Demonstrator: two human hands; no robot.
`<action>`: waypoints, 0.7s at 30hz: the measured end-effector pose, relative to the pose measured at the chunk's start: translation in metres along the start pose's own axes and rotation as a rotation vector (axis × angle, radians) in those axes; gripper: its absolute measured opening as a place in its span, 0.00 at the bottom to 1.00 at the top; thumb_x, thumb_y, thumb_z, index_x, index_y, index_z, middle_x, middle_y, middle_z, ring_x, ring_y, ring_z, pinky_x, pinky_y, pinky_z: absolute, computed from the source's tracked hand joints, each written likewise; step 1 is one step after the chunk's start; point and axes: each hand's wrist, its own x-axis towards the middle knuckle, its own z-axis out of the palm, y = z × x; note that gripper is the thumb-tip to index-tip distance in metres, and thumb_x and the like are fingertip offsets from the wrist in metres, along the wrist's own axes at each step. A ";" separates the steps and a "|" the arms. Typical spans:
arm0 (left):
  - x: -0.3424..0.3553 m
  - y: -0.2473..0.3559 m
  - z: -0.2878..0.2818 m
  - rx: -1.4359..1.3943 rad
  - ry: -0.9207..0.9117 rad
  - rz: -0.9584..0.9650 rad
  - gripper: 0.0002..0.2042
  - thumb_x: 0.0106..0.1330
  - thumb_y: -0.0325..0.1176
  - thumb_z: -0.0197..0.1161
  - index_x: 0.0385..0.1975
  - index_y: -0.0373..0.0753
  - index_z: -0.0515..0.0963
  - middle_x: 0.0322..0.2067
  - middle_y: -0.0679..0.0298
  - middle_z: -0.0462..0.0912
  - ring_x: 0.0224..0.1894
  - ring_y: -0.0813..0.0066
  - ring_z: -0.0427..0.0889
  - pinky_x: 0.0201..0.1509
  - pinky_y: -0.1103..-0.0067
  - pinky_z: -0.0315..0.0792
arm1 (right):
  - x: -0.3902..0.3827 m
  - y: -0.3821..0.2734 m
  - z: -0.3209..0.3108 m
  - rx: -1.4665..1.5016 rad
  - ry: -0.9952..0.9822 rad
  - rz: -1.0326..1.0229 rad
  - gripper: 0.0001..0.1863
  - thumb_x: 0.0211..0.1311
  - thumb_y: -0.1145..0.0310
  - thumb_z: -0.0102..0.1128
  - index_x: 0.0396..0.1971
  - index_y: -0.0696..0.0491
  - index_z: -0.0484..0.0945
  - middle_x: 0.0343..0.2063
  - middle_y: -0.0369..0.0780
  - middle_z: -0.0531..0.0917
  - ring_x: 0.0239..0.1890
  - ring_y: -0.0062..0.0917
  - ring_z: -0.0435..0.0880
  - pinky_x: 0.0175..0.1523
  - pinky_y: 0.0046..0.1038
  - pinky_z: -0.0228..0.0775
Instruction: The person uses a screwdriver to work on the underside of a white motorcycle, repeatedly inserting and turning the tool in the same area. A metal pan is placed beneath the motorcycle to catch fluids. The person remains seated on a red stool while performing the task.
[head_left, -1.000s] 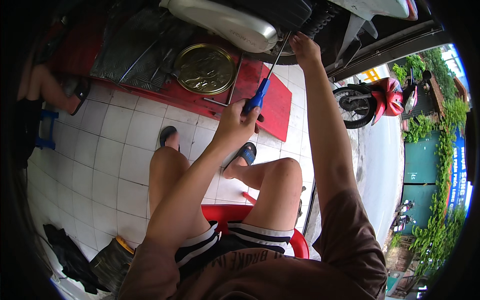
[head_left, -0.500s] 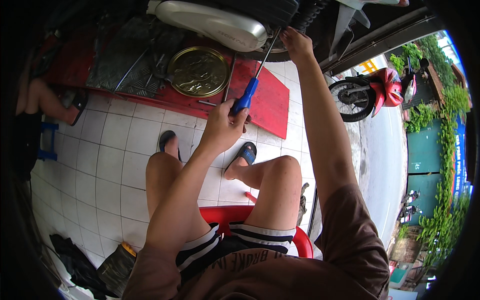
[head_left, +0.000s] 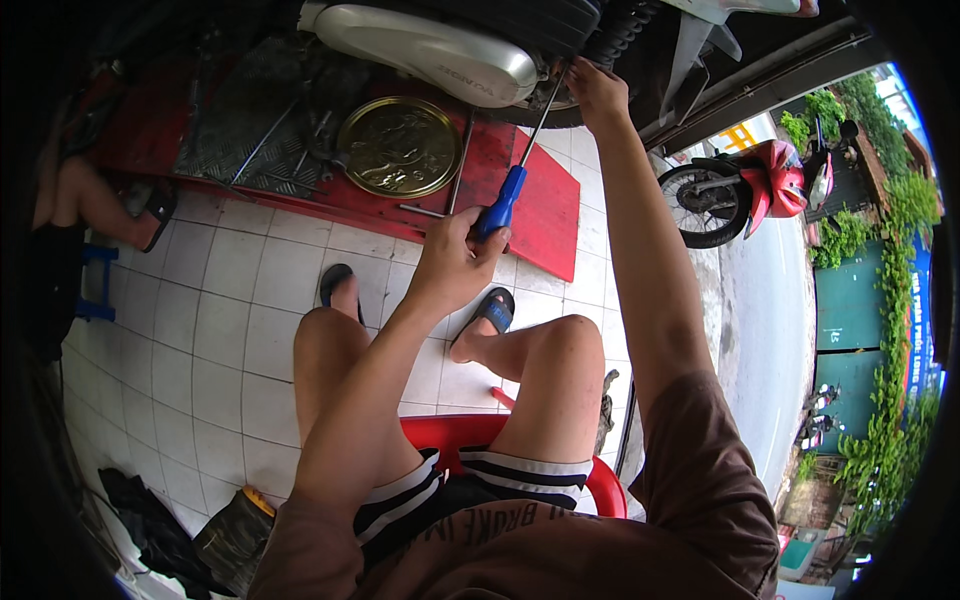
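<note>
My left hand (head_left: 452,262) is wrapped round the blue handle of a screwdriver (head_left: 502,200). The metal shaft slants up and to the right, and its tip disappears among dark parts beneath a scooter (head_left: 430,55) with a silver side cover. Close to that tip, my right hand (head_left: 600,98) reaches in beside the rear shock absorber (head_left: 622,38). Its fingers are bent together; whatever they grip is hidden by the hand and the shadow.
A round gold-coloured metal tray (head_left: 400,147) lies on the red platform (head_left: 545,205), beside metal rods and tools. Another person's leg (head_left: 105,200) shows at left near a blue stool (head_left: 97,282). I sit on a red chair (head_left: 607,487). A red motorbike (head_left: 772,178) stands outside at right.
My left hand and the screwdriver have shifted slightly toward me and to the right. The right hand stays near the screwdriver tip.
</note>
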 end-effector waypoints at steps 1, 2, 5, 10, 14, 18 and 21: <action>-0.001 0.003 0.001 0.009 0.020 0.026 0.09 0.64 0.31 0.60 0.30 0.31 0.75 0.17 0.61 0.78 0.17 0.77 0.76 0.23 0.79 0.68 | 0.000 -0.001 -0.001 0.017 -0.002 -0.015 0.07 0.58 0.80 0.59 0.35 0.67 0.76 0.30 0.45 0.81 0.31 0.30 0.84 0.38 0.26 0.83; -0.001 0.005 0.001 0.018 0.041 0.051 0.09 0.62 0.32 0.62 0.28 0.31 0.75 0.16 0.59 0.77 0.16 0.75 0.76 0.22 0.77 0.68 | -0.001 -0.002 -0.001 -0.003 0.007 -0.027 0.07 0.59 0.79 0.59 0.34 0.67 0.76 0.30 0.45 0.81 0.30 0.29 0.84 0.37 0.25 0.83; -0.001 0.011 -0.001 0.097 -0.006 0.031 0.11 0.59 0.33 0.68 0.32 0.31 0.77 0.19 0.68 0.79 0.19 0.87 0.72 0.23 0.84 0.65 | -0.004 -0.003 0.003 -0.034 0.035 -0.049 0.08 0.60 0.77 0.59 0.34 0.68 0.76 0.29 0.46 0.82 0.29 0.29 0.84 0.35 0.24 0.83; 0.002 0.017 0.007 0.056 -0.037 0.108 0.13 0.54 0.33 0.72 0.31 0.31 0.79 0.19 0.69 0.79 0.20 0.90 0.70 0.23 0.85 0.64 | -0.008 -0.006 0.005 -0.048 0.064 -0.065 0.10 0.62 0.74 0.57 0.34 0.68 0.76 0.28 0.47 0.83 0.28 0.28 0.85 0.34 0.22 0.82; 0.004 0.015 0.013 -0.272 -0.147 0.031 0.12 0.59 0.35 0.69 0.30 0.30 0.79 0.21 0.66 0.79 0.19 0.87 0.71 0.22 0.85 0.64 | -0.009 -0.004 0.009 -0.058 0.070 -0.091 0.09 0.61 0.75 0.57 0.34 0.68 0.76 0.28 0.47 0.83 0.28 0.27 0.85 0.33 0.21 0.81; 0.007 0.020 0.014 -0.778 -0.267 -0.092 0.14 0.65 0.39 0.62 0.32 0.31 0.78 0.26 0.60 0.80 0.19 0.84 0.71 0.21 0.86 0.62 | -0.006 -0.001 0.005 -0.062 0.037 -0.081 0.08 0.60 0.75 0.59 0.33 0.67 0.77 0.28 0.46 0.83 0.27 0.27 0.85 0.32 0.20 0.80; 0.009 0.021 0.013 -0.869 -0.319 -0.124 0.15 0.67 0.42 0.60 0.34 0.32 0.78 0.27 0.59 0.80 0.19 0.83 0.70 0.22 0.86 0.61 | -0.005 0.000 0.005 -0.120 0.014 -0.097 0.08 0.59 0.77 0.58 0.35 0.68 0.75 0.31 0.47 0.83 0.32 0.29 0.85 0.36 0.21 0.79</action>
